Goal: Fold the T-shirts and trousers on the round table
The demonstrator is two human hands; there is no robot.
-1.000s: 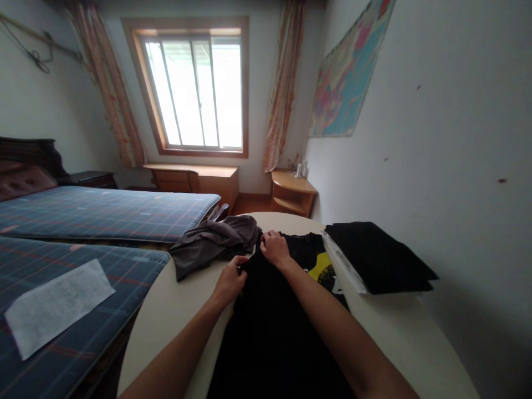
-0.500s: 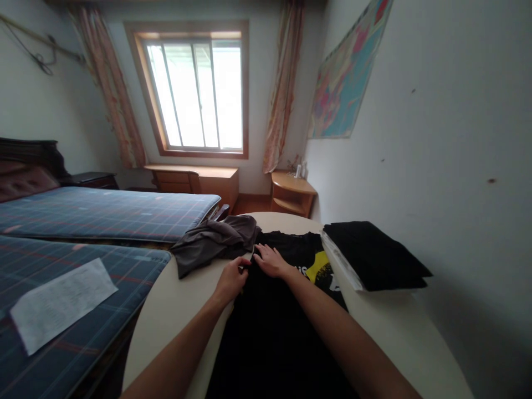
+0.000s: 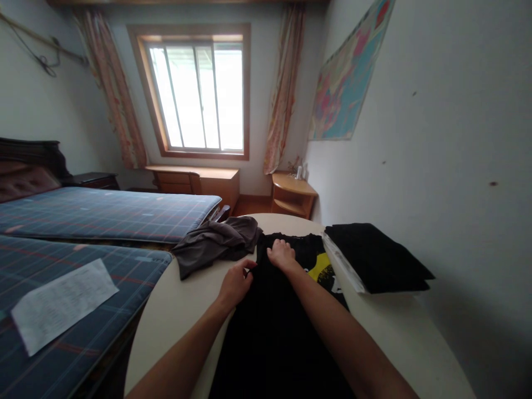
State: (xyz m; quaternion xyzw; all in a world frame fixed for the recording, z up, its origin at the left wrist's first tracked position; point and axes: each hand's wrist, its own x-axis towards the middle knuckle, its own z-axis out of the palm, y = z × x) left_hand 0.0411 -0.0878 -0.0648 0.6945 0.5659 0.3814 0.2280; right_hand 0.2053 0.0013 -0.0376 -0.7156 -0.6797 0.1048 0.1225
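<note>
A black T-shirt with a yellow and white print lies spread along the round table, its neck end away from me. My left hand is at the shirt's left edge, thumb and finger pinched on the cloth. Farther up on the shirt rests my right hand, fingers bent and closed on the fabric; the fingertips are partly hidden. Left of the shirt's far end, a crumpled grey-brown garment hangs a little over the table's edge.
On the cream round table, a folded black garment tops a stack at the right, close to the wall. Plaid mattresses stand to the left, one bearing a sheet of paper. A corner shelf is beyond the table.
My right hand has shifted slightly right over the shirt, and its spread fingers have curled in. My left hand has moved a little right along with the shirt's left edge.
</note>
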